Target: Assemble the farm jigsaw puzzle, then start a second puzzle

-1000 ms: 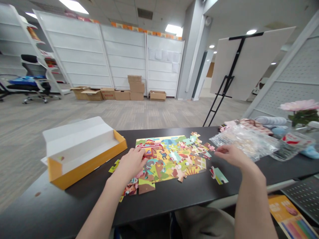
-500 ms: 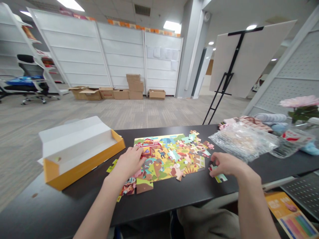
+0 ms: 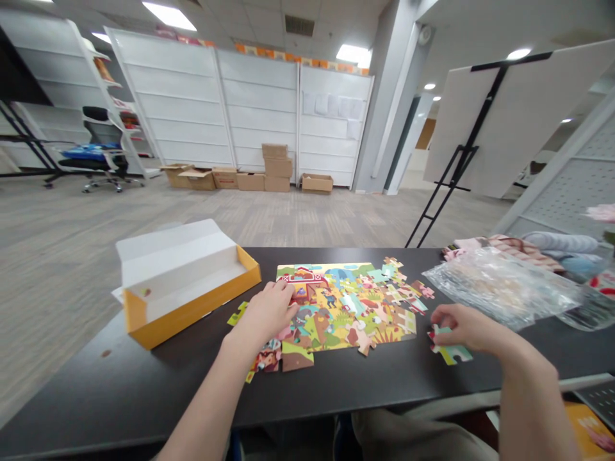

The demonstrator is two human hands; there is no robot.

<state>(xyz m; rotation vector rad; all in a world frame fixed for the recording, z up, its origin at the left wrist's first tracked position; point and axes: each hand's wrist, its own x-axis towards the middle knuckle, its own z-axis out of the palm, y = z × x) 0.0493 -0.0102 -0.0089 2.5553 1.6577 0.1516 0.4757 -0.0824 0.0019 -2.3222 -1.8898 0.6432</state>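
Observation:
A colourful farm jigsaw puzzle [image 3: 331, 314] lies partly assembled on the dark table. My left hand [image 3: 270, 310] rests on its left edge, palm down, with the fingers stretched out and covering some pieces. To the right of the puzzle, my right hand [image 3: 464, 325] pinches a puzzle piece [image 3: 455, 353] in green and light blue, low over the table or touching it. A loose pink-and-brown piece [image 3: 361, 337] lies over the puzzle's lower edge. More pieces [image 3: 414, 296] are scattered along its right side, and a green piece [image 3: 237, 314] sits left of my left hand.
An open yellow box [image 3: 192, 306] with a white inside stands on the table [image 3: 202, 390] at the left. Clear plastic bags [image 3: 504, 285] and rolled cloths [image 3: 560, 243] lie at the right. Beyond are an easel board [image 3: 519, 121], cardboard boxes [image 3: 277, 168] and an office chair [image 3: 98, 150].
The view has turned left, so everything sits further right in the picture. Both hands stay in nearly the same places relative to the puzzle, the right still with its piece.

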